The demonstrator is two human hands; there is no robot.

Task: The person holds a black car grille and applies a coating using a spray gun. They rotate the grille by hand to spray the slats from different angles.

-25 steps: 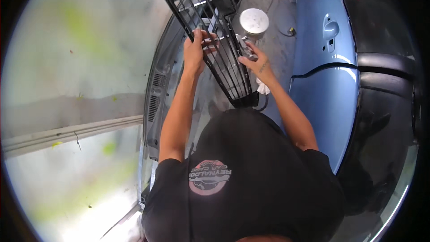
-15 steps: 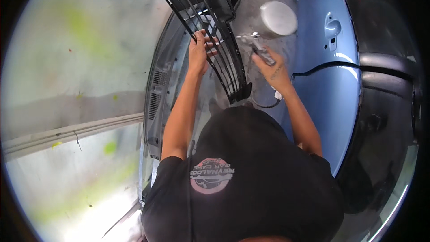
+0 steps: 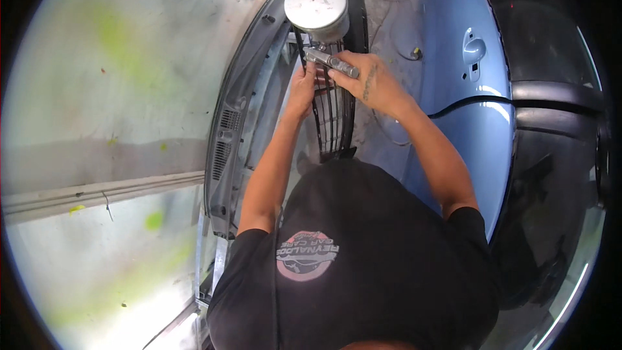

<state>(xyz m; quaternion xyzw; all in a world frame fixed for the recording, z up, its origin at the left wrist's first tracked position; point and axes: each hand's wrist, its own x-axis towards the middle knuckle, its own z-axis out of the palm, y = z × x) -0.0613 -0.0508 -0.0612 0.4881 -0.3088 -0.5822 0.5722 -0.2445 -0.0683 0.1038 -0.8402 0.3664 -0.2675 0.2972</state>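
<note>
In the head view, the right hand [image 3: 370, 84] is wrapped around a metallic spray gun [image 3: 334, 63], whose round, pale-lidded cup [image 3: 316, 4] sits at its far end. The gun lies over the black grille [image 3: 348, 111], which runs lengthwise in front of the person, its near end just beyond the dark shirt [image 3: 382, 246]. The left hand [image 3: 302, 92] is closed on the grille's left side, fingers reaching behind the slats; the gun hides part of the grip. This grip probably keeps the light, slatted part from swinging, while the right hand appears to hold the cup lid-up so that its contents stay level. To the left is a dark vented panel [image 3: 225, 136]; to the right, a blue car door [image 3: 453, 155], apart from the hands.

Compared with half a second ago, the gun has swung leftward from above the floor [image 3: 392, 32] to the grille, and the cup now covers some slats. The grille stands straighter, less slanted, and the left hand has shifted slightly right with it.
</note>
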